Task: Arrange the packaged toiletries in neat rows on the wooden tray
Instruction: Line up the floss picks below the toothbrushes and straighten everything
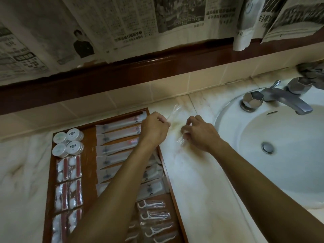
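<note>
A wooden tray [50, 174] lies on the marble counter at the left. It holds round white soap boxes [68, 142], packets of cotton swabs and red sticks [69, 169], long white toothbrush packets [115, 135] in a column, and clear floss-pick packets [154, 218] at the near right. My left hand [154, 128] is just past the tray's far right corner, pinching a clear plastic packet [175, 109]. My right hand [199, 134] is over the counter beside it, closed on another clear plastic packet [181, 141]. My left forearm hides part of the toothbrush packets.
A white sink [280, 146] with a metal faucet [287, 100] and drain [267, 147] sits at the right. A dark wooden ledge [122, 72] runs along the tiled wall, with newspaper [105, 23] hanging above. Bare marble counter [192, 181] lies between tray and sink.
</note>
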